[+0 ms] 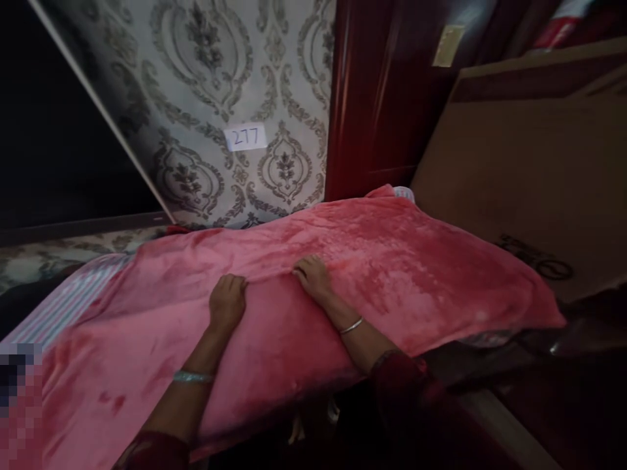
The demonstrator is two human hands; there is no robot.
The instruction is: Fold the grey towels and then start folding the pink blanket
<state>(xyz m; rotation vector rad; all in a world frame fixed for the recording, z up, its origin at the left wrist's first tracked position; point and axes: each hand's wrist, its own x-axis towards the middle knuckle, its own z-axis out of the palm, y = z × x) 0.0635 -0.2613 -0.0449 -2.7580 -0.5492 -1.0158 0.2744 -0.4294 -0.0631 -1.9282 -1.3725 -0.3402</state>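
Observation:
A pink plush blanket (392, 261) lies spread over a long surface, its near edge hanging down in front. My left hand (226, 301), with a pale green bangle at the wrist, has its fingers curled into the fabric left of centre. Just to its right, my right hand (313, 275) pinches the same blanket; a thin silver bracelet circles that wrist. A taut fold runs between the two hands. The fingertips are partly sunk in the cloth.
Striped cloth (93, 287) shows under the blanket at the left. A large cardboard box (533, 176) stands at the right. Behind are patterned wallpaper (206, 85) with a paper label (246, 137) reading 277, and a dark red door panel (377, 98). A black screen (59, 130) stands left.

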